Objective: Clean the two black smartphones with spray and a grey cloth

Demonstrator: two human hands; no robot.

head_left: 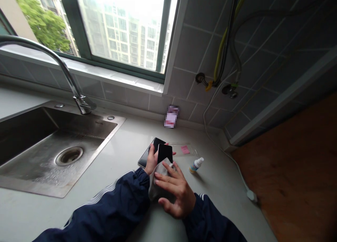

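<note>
My left hand (151, 160) is closed round a dark-screened smartphone (165, 152), its fingertips showing past the far edge. Over the phone's lower part lies a light grey cloth (157, 187). My right hand (177, 189) holds this cloth against the phone, with the fingers stretched across it and the thumb apart. Behind my left hand, a larger flat device with a dark screen (143, 158) lies on the counter, partly hidden. A small white spray bottle (196, 164) with a coloured label stands to the right of my hands.
A clear sheet or flat case (176, 150) with a pink label (185, 149) lies behind the bottle. A blurred-out pink item (171, 117) leans at the tiled wall. Left are a steel sink (86, 161) and tap (68, 75). A white cable (238, 168) runs along the right.
</note>
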